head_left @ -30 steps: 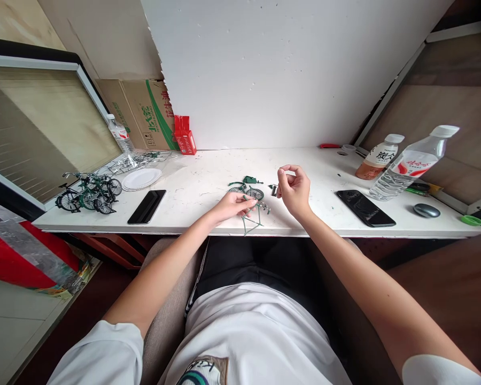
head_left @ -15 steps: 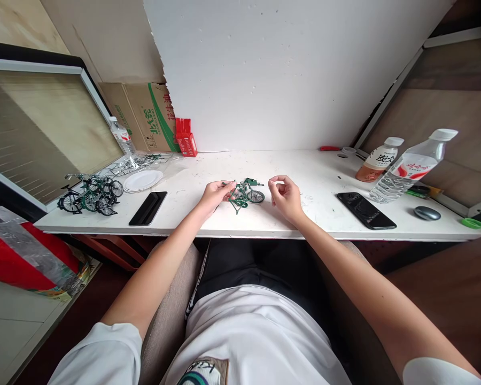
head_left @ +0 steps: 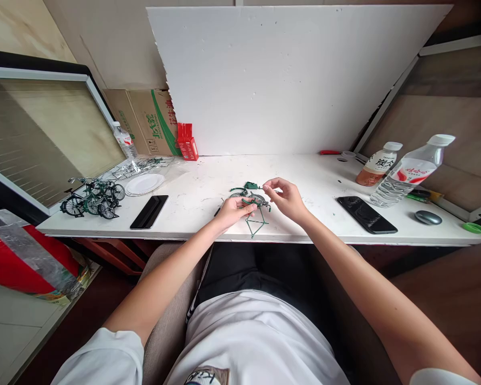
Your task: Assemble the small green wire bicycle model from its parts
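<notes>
Hanging from the left hand's clamped pinch, just below picture centre, the green bicycle frame is probably light, stiff, snappable: hold main tubes; right hand's grip indeterminable.

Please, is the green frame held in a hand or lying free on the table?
Held: the left hand has its fingers closed on the green frame, whose triangular part sticks out past them.

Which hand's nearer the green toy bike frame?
Left: the left hand grips the green toy bike frame; the right hand is close by, above right in view.
</notes>
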`<action>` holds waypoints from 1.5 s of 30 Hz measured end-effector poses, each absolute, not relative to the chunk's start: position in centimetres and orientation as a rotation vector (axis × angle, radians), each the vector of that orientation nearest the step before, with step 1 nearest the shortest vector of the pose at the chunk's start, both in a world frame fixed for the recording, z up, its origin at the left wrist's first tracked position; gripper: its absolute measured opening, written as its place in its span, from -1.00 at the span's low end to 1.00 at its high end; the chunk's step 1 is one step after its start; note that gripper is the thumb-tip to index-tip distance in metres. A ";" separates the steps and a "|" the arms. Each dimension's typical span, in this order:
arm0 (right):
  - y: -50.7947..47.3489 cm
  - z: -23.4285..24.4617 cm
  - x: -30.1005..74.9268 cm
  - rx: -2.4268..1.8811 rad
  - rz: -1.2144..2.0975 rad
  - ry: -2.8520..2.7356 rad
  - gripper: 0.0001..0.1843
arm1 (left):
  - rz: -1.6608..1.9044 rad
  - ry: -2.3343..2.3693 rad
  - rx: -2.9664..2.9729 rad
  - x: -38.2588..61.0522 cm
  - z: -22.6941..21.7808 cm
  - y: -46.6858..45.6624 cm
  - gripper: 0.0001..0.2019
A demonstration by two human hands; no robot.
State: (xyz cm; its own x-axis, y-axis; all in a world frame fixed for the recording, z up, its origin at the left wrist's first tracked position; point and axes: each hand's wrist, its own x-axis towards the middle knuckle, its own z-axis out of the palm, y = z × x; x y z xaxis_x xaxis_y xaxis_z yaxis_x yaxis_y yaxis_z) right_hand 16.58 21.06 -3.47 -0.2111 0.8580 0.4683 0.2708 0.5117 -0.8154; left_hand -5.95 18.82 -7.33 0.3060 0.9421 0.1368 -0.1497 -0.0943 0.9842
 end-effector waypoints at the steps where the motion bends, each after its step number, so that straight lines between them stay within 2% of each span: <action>1: 20.8 -2.9 16.6 -0.945 0.729 -1.782 -0.41 | 1.113 0.829 1.337 -5.9 -7.4 18.9 -0.45; 6: 19.5 -1.3 16.7 -0.968 0.797 -2.011 -0.49 | 1.144 0.828 1.351 -5.7 -7.2 18.4 -0.49; 11: 19.8 -1.8 17.0 -1.049 0.759 -2.082 -0.55 | 1.179 0.853 1.319 -5.6 -7.3 18.5 -0.45; 25: 20.9 -3.2 16.8 -1.019 0.996 -1.948 -0.31 | 1.200 0.826 1.312 -5.6 -7.6 18.6 -0.47; 37: 20.9 -2.9 17.5 -1.048 1.138 -1.921 -0.39 | 1.171 0.854 1.325 -5.7 -7.8 18.8 -0.45; 45: 21.0 -3.1 17.4 -1.028 1.063 -1.971 -0.40 | 1.168 0.841 1.325 -5.7 -7.8 18.7 -0.43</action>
State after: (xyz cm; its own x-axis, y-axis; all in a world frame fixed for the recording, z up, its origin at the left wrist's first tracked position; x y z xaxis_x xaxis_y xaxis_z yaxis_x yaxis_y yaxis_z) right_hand 17.41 20.97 -3.10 -0.4699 0.8639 0.1813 0.3233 0.3595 -0.8754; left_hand -5.72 18.73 -7.76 0.2554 0.9538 0.1580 -0.1531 -0.1215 0.9807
